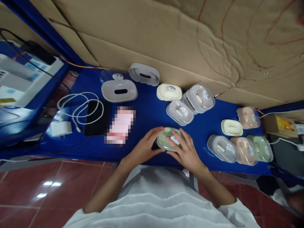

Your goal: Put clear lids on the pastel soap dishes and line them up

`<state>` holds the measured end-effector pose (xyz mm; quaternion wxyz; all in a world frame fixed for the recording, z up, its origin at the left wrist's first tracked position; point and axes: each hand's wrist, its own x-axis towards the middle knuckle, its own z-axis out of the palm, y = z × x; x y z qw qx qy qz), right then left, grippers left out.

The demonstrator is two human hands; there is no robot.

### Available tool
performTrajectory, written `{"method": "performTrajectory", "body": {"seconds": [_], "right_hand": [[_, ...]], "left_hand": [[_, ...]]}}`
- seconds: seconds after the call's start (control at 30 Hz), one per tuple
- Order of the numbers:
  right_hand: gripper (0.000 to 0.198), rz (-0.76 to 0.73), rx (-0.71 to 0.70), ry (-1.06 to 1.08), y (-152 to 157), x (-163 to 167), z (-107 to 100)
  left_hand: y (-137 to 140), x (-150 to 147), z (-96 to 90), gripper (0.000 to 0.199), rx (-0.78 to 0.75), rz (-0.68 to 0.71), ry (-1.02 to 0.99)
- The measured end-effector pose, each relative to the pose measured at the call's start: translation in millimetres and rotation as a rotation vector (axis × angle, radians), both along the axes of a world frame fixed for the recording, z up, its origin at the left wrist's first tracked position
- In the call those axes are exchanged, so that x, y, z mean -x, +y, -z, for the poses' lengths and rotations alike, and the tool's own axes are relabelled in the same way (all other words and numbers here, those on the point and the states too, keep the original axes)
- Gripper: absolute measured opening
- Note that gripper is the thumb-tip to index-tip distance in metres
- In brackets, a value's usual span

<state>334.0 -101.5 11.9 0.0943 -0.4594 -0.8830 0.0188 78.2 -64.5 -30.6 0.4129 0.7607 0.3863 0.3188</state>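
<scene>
A pale green oval plastic box point(163, 138) with a round white label lies near the front edge of the blue table. My left hand point(147, 144) grips its left end, thumb at the near side and fingers at the far side. My right hand point(184, 148) holds the right end, with fingers spread across the top beside the label. Just beyond them is a grey box with a clear cover and label point(180, 112). Behind it are a cream box point(169, 92) and a larger grey covered box point(200, 97).
Grey slotted shells point(119, 91) stand back left. On the left lie a black phone point(96, 118), a white cable point(78, 95), a charger point(61, 129) and a blurred pink item point(120, 126). Several covered boxes point(244, 150) sit right. Cardboard point(147, 34) walls the back.
</scene>
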Motion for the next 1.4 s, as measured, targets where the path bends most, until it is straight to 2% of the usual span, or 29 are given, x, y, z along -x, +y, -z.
{"method": "performTrajectory", "body": {"seconds": [0.17, 0.4, 0.53, 0.73, 0.83, 0.9, 0.97, 1.07, 1.13, 1.2, 1.27, 1.33, 1.4], "right_hand": [[0.062, -0.01, 0.072, -0.017, 3.7, 0.8, -9.9], [0.061, 0.038, 0.022, 0.022, -5.3, 2.3, 11.9], [0.064, 0.054, 0.017, -0.005, -13.4, 1.9, 13.4], [0.058, 0.025, 0.013, -0.001, -10.5, 0.3, 15.8], [0.059, 0.017, 0.014, 0.025, -10.5, -5.6, 2.8], [0.066, 0.057, 0.032, 0.061, -14.1, -18.1, -16.7], [0.072, 0.149, 0.042, 0.113, -17.6, -41.4, -40.6], [0.068, 0.364, -0.002, 0.161, -10.1, -95.0, -68.9], [0.067, 0.529, -0.047, 0.163, 9.8, -135.0, -74.3], [0.069, 0.64, -0.049, 0.118, 40.6, -169.2, -67.7], [0.069, 0.661, 0.016, 0.057, 76.0, -191.0, -53.3], [0.065, 0.655, 0.035, 0.046, 107.9, -199.9, -37.7], [0.065, 0.659, 0.037, 0.017, 129.4, -201.7, -26.1]], "left_hand": [[-0.4, 0.1, 1.2, 0.091, 0.035, -0.024, -0.007], [-2.8, 0.6, 4.6, 0.089, 0.036, -0.01, 0.008], [-4.2, 1.8, 5.5, 0.09, 0.025, 0.008, 0.019], [-5.5, -0.5, 4.0, 0.085, 0.019, -0.01, 0.024], [-8.3, -0.5, -0.9, 0.086, -0.001, 0.024, 0.033], [-8.7, 4.7, -6.7, 0.084, -0.04, 0.038, 0.046], [-4.2, 16.5, -14.5, 0.075, -0.118, -0.007, 0.079], [18.2, 45.5, -29.6, 0.056, -0.313, -0.184, 0.181], [43.4, 67.9, -41.3, 0.046, -0.423, -0.317, 0.309], [72.5, 87.8, -52.2, 0.038, -0.463, -0.405, 0.479], [100.1, 102.2, -60.1, 0.037, -0.452, -0.439, 0.665], [122.3, 109.8, -64.0, 0.039, -0.437, -0.409, 0.82], [137.4, 110.9, -64.7, 0.035, -0.426, -0.38, 0.888]]}}
